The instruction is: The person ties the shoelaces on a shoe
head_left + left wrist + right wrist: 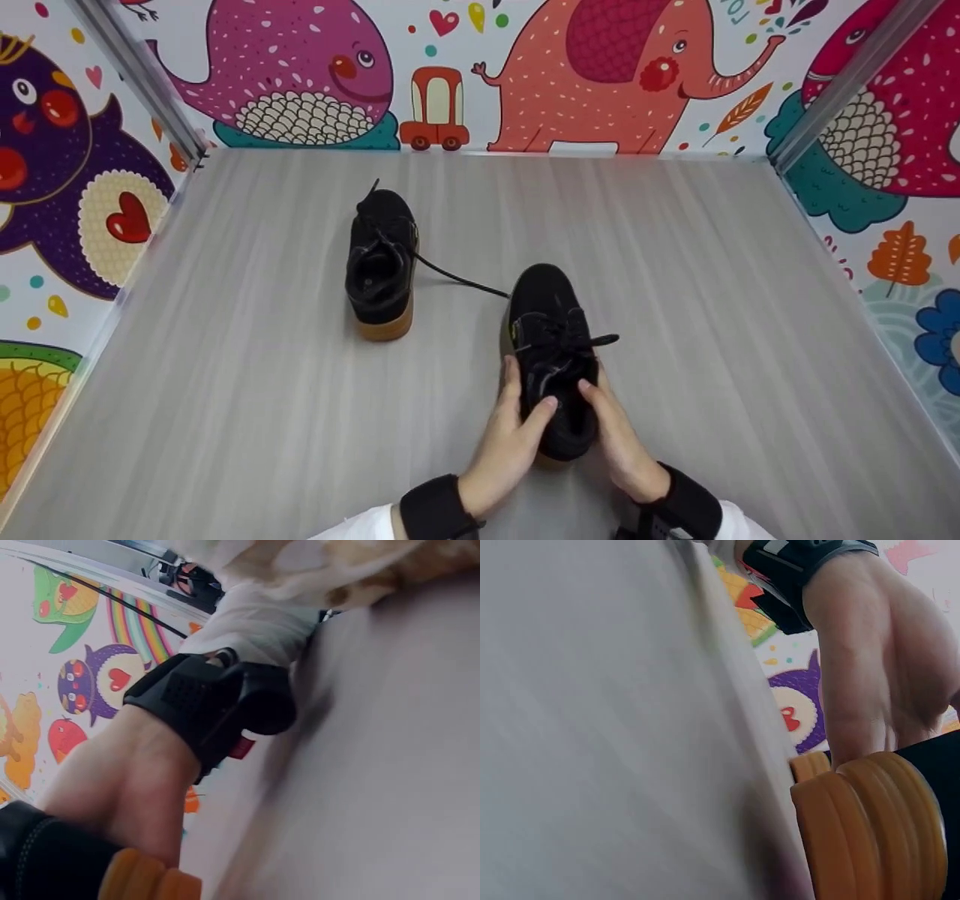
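A black lace-up shoe [546,300] with a tan sole points away from me in the head view. My left hand [499,442] grips its left side, thumb over the collar at the opening and fingers along the outside. From the other side my right hand [624,446] holds it, its thumb also at the opening's edge. The tied lace [604,340] sticks out to the right. In the left wrist view the tan sole [146,877] shows low at the left; in the right wrist view the ridged sole [877,817] is close up.
A matching black shoe [384,225] stands ahead to the left on the grey wood-grain floor [247,360]. Its long lace [461,281] stretches across to the held shoe. Panels with cartoon animals, such as an orange elephant [592,105], border the floor at the back and sides.
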Demonstrator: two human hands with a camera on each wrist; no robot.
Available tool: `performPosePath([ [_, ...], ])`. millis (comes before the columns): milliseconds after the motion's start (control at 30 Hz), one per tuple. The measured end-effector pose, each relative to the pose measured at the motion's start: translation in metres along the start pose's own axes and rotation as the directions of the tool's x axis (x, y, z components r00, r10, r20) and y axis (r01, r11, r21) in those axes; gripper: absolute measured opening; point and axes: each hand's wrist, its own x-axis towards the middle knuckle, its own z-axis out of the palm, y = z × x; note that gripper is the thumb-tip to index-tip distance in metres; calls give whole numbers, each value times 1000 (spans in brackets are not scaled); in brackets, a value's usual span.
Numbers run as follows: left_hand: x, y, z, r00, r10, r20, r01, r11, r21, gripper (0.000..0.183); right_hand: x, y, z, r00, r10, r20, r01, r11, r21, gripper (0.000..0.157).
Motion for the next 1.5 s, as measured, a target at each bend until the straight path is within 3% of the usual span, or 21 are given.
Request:
performPosePath([
  [167, 17, 9, 13, 999, 51, -7, -51, 998, 26, 76, 7, -12, -16, 995, -27, -93, 30, 999, 32, 55],
  [267, 30, 13, 20, 999, 46, -10, -45, 998, 39, 76, 14, -17, -26, 986, -43, -164, 55, 996, 70, 50],
  [500, 63, 20, 39, 1000, -7, -21, 7, 1000, -9, 80, 35, -21, -50, 925, -61, -376, 115, 986, 123, 36],
  [633, 77, 22, 47, 999, 50, -5, -50, 999, 21, 79, 46, -22, -66, 902, -55, -428, 185, 946, 268, 27],
  [733, 83, 22, 51, 993, 114, 32, -116, 990, 75, 75, 54, -25, -79, 880, -68, -470, 255, 902, 348, 25],
  [833, 85, 23, 54, 985, 151, 82, -160, 981, 109, 71, 66, -29, -93, 848, -81, -524, 309, 879, 364, 26],
  [1067, 86, 28, 65, 975, 161, 153, -182, 974, 135, 65, 100, -33, -136, 756, -75, -651, 360, 878, 316, 25],
  [1233, 90, 28, 76, 970, 157, 188, -184, 973, 137, 62, 117, -31, -172, 725, 30, -688, 316, 873, 370, 19],
  [1367, 97, 28, 84, 965, 145, 220, -184, 969, 167, 61, 127, -27, -195, 727, 99, -680, 281, 860, 426, 12],
  [1433, 101, 26, 89, 962, 145, 230, -191, 963, 190, 61, 130, -24, -203, 758, 115, -642, 285, 827, 484, 8],
  [1500, 106, 22, 93, 961, 143, 237, -192, 960, 203, 61, 131, -21, -210, 799, 122, -589, 299, 770, 564, 6],
])
